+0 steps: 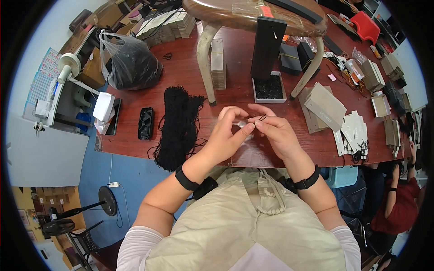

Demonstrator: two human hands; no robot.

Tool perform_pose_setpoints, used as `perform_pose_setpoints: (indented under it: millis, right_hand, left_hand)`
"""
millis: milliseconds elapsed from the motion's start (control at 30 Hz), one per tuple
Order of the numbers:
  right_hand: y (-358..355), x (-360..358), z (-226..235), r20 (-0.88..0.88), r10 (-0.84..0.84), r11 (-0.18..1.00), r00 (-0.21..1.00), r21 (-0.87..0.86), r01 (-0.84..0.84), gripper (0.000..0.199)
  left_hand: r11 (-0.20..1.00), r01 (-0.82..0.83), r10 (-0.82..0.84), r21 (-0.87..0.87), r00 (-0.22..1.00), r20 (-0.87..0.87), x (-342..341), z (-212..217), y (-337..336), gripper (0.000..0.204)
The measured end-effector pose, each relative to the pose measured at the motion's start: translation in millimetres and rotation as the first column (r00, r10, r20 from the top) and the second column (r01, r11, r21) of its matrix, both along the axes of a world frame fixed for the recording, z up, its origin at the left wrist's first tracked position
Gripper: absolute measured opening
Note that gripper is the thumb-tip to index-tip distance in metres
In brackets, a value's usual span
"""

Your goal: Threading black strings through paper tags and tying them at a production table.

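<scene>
My left hand (229, 133) and my right hand (279, 134) meet above the front part of the red-brown table. The right thumb and forefinger pinch a short, thin piece of black cord (262, 118). Left fingertips come together at the same spot, closed on something too small to make out. Left of my hands lies a thick bundle of black cords (177, 119), its loose ends hanging over the table edge. Just beyond my hands stands a shallow white box (283, 95) holding many small black pieces. An upright black board (267, 47) rises behind it.
A wooden stool (205, 58) stands on the table ahead. Card stacks (323, 106) and loose white tags (352, 133) lie right; a black tray (145, 123) and a bagged black bundle (129, 63) lie left. Another person in a red top (400, 207) sits at the right.
</scene>
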State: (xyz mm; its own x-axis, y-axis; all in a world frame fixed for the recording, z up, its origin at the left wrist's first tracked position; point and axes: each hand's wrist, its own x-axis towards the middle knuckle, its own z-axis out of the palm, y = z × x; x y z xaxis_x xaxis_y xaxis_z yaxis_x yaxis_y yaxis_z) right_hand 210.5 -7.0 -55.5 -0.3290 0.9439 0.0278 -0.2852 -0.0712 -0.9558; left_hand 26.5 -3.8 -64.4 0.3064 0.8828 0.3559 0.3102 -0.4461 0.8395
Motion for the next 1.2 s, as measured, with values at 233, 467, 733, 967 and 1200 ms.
perform_pose_setpoints:
  millis: [233, 467, 733, 967, 1200]
  right_hand:
    - [8.4, -4.7, 7.4, 0.068, -0.01, 1.0, 0.998, -0.011, 0.011, 0.021]
    - [14.9, 8.4, -5.4, 0.244, -0.002, 0.996, 0.97, -0.091, 0.025, 0.023]
    - [20.2, 17.7, -13.7, 0.402, -0.054, 0.984, 0.914, -0.135, 0.117, 0.028]
    - [17.1, -1.0, -26.7, 0.926, -0.28, 0.948, 0.254, 0.309, -0.079, 0.019]
    - [19.1, 8.2, -20.7, 0.914, -0.27, 0.954, 0.303, 0.297, -0.045, 0.015]
  left_hand:
    - [0.662, 0.629, -0.116, -0.409, 0.624, 0.773, 14.7, 0.4, 10.8, 0.033]
    - [0.614, 0.447, 0.0, -0.651, 0.825, 0.566, 1.7, -2.8, 16.1, 0.019]
    - [0.623, 0.242, 0.059, -0.744, 0.934, 0.353, -1.1, 3.1, 6.8, 0.009]
    - [0.631, 0.199, 0.192, -0.75, 0.897, 0.398, -7.4, -1.0, 8.0, 0.01]
    - [0.622, 0.204, 0.188, -0.756, 0.898, 0.397, -11.4, -4.1, 6.4, 0.011]
